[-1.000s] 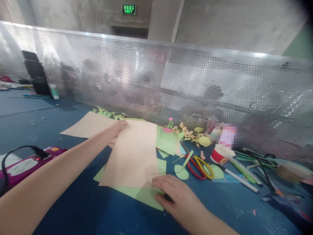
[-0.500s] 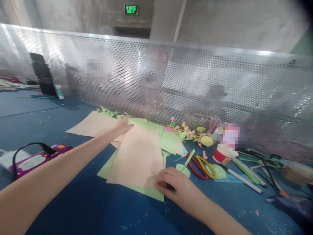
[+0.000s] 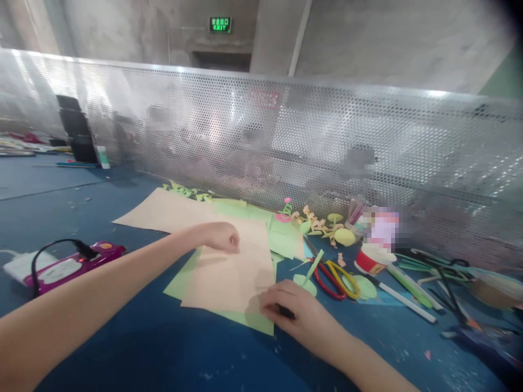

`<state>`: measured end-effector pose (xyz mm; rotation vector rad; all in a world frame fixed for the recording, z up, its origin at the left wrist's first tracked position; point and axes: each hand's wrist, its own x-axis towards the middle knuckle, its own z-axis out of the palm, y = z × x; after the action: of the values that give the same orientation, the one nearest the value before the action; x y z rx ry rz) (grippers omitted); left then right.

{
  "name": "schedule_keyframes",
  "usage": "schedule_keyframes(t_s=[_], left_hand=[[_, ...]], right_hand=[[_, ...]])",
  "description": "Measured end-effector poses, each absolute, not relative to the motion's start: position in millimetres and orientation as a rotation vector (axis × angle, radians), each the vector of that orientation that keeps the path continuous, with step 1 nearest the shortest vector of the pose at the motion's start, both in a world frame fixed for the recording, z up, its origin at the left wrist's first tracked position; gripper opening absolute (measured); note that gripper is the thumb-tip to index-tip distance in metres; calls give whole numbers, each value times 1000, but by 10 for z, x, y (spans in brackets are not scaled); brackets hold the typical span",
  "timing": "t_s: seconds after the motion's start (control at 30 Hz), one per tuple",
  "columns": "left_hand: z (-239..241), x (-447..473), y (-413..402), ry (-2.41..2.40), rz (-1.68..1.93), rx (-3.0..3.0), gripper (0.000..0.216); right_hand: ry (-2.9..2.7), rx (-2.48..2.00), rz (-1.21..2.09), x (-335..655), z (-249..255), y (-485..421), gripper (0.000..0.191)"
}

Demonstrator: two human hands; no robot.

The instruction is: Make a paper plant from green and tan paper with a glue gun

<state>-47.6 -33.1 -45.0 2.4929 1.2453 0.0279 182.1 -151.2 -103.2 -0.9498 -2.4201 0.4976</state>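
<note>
peach sheet, head view: (image 3: 249, 267) lies approx. flat on the counter (image 3: 143, 343), w/ a green sheet (image 3: 257, 324) showing past its near edge & l. corner; both hands are over it.
l. hand: (image 3: 223, 237) at the upper-l. part of the peach sheet, resting on it or just above, can't tell which; grip curled into a loose fist, small gap by the thumb, nothing seen in it.
r. hand: (image 3: 286, 307) over the near r. corner of the peach sheet, fingertips touching or almost; grip half bent, something dark under the fingers, can't tell if it's a held thing or shadow.
sheet vs. grip: paper runs under both hands & b/w them; neither visibly pinches an edge.
done: small paper pcs look cut & shaped: peach curls (image 3: 312, 220), a yellow disc (image 3: 345, 237), a pink-&-green spiral (image 3: 287, 208), leafy green bits (image 3: 183, 190), all along the back.
left: the peach sheet looks whole, no cut or fold seen, so prob. unworked; a 2nd peach sheet (image 3: 147, 209) at far l. looks whole too. how much remains overall: not shown.
scissors: (image 3: 336, 280) red & yellow handles, on the counter beyond the r. hand, unheld.
paper cup: (image 3: 371, 260) red & white, r. of the scissors, near a white pen (image 3: 408, 299) w/ black cap.
power strip: (image 3: 73, 267) magenta, far l., plugged cable.
</note>
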Motion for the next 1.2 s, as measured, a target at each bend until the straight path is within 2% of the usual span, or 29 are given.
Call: schedule_keyframes(t_s=[0.13,0.23,0.37,0.57,0.97,1.2], left_hand=[[-409,-368,-778,887,-208,2562,28],[-422,-355,-1078,793,-126,2698,35],[-469,-401,-1300,823,-21,2742,30],[-577,-487,-1288,852,95,2673,4],[-582,-505,-1262,918,133,2616,22],[-623,-514,-1226,854,154,2665,9]], right_hand=[[-2394,-960,552,1853,-1030,-1506,7],[-2376,-978,581,1869,-1031,-1506,4],[-2376,-981,564,1878,-1046,-1503,5],[-2320,-1023,558,1874,-1071,-1506,8],[-2337,-1025,529,1838,-1069,-1500,7],[-2337,-1074,533,1829,-1061,-1502,6]])
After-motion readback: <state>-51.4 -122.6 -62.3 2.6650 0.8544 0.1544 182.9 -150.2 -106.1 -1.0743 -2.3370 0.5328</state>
